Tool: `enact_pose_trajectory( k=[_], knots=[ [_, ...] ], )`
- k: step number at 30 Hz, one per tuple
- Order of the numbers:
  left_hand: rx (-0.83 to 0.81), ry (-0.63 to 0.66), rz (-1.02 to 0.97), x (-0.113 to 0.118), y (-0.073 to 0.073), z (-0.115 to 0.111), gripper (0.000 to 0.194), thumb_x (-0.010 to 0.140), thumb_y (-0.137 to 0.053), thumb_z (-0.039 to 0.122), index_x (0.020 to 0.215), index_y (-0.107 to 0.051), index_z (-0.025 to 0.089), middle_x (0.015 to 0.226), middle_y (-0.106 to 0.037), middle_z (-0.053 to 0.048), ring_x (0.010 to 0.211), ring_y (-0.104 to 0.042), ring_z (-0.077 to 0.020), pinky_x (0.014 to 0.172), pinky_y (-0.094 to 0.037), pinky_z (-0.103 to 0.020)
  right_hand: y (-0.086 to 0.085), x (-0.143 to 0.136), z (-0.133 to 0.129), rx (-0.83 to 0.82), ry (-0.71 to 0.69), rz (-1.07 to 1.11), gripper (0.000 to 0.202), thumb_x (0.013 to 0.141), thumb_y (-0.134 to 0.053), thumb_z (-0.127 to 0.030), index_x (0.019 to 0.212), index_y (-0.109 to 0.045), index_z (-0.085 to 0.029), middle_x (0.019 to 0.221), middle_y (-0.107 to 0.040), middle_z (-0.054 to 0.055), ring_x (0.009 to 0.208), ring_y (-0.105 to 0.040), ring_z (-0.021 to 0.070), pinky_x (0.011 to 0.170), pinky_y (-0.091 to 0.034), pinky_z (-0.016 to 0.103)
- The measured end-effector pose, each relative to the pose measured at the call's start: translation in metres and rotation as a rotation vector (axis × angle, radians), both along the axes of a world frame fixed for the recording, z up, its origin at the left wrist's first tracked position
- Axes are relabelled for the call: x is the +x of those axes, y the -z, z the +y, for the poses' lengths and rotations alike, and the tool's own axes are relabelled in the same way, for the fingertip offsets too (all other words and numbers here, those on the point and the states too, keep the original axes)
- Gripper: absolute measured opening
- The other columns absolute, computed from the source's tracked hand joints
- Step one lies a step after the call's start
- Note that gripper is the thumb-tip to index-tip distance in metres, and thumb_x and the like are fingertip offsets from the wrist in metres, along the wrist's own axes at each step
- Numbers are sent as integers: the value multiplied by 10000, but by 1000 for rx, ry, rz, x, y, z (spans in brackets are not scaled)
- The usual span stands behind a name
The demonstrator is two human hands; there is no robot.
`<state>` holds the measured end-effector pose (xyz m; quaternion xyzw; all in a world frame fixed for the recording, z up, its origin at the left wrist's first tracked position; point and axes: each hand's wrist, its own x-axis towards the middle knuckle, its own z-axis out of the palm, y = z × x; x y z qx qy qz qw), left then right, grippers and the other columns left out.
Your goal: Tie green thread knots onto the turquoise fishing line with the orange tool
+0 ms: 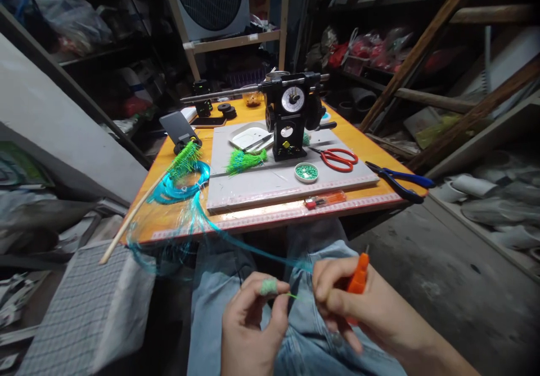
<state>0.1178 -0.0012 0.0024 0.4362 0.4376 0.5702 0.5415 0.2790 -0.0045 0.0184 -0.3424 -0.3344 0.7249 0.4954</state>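
Observation:
My left hand (248, 319) is low over my lap, with its thumb and forefinger pinched on a thin green strand (291, 295); a pale green wrap covers one fingertip. My right hand (341, 303) grips an orange tool (358, 277) and also pinches a blue cord (253, 249). That cord runs up left to a blue coil (179, 187) on the orange table (261, 218). The two hands are close together, a few centimetres apart.
On the table stand a black winding machine with a dial (291, 117), red scissors (337, 159), blue pliers (400, 182), an orange lighter (327, 200), a dish of green beads (306, 171), green tufts (244, 160), a white tray (248, 137) and a phone on a stand (179, 128). Cluttered shelves surround it.

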Motion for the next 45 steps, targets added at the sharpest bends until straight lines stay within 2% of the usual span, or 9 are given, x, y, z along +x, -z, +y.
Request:
enact_pose_trajectory(
  k=[5,10,14,23,26,31,36,41,45],
  knots=[
    [-101,30,-208,0,-6,1,49,662,-811,181,669,-768,203,676,-661,11,590,-630,-97,590,-518,-157,1,-11,-3,-98,-38,-140,289,712,-811,-252,914,-623,-167,636,-600,-39,438,-550,60,291,-418,75],
    [-276,-52,-308,3,-13,-1,232,525,-911,252,702,-772,193,632,-729,-8,575,-662,-94,598,-538,-135,-1,-16,-2,-99,-58,-185,360,677,-834,-240,845,-521,-183,637,-600,-60,405,-520,38,273,-373,52],
    [-301,-73,-305,4,-16,-1,304,494,-924,273,736,-762,183,616,-732,-17,569,-667,-105,571,-547,-146,-3,-16,-2,-108,-70,-206,385,677,-832,-259,849,-493,-196,645,-605,-61,410,-527,44,268,-355,53],
    [-271,-43,-291,5,-15,-2,328,528,-912,301,779,-744,173,618,-727,-10,565,-660,-89,575,-536,-133,0,-17,-1,-72,-45,-149,396,667,-845,-247,818,-485,-181,611,-595,-70,394,-504,12,311,-326,35],
    [-260,-31,-282,6,-15,-3,292,564,-897,243,794,-732,175,622,-726,-4,576,-666,-88,573,-527,-124,2,-17,0,-69,-38,-149,400,674,-843,-264,827,-482,-186,621,-591,-69,391,-495,12,303,-319,37],
    [-162,-45,-132,7,-11,-6,299,619,-828,97,874,-705,194,670,-735,2,627,-689,-111,608,-542,-146,7,-16,1,-86,-27,-152,394,709,-813,-335,857,-472,-206,609,-572,-76,343,-448,26,263,-362,85],
    [-79,-109,-112,7,-7,-6,350,650,-782,65,946,-687,226,682,-738,20,652,-690,-91,630,-529,-115,11,-14,1,-84,-39,-173,374,728,-799,-346,865,-479,-210,607,-568,-74,347,-445,31,270,-382,97],
    [-59,-103,-104,8,-3,-7,349,669,-770,71,970,-677,220,694,-734,15,658,-691,-103,639,-542,-138,10,-15,1,-72,-27,-155,349,753,-779,-341,860,-472,-213,559,-547,-91,317,-414,21,272,-382,94],
    [30,-98,-25,8,7,-10,363,734,-694,52,1030,-649,256,752,-738,34,714,-694,-88,712,-535,-131,3,-19,0,-76,10,-217,303,750,-769,-368,852,-540,-198,584,-513,-77,418,-507,70,309,-455,135]
  ],
)
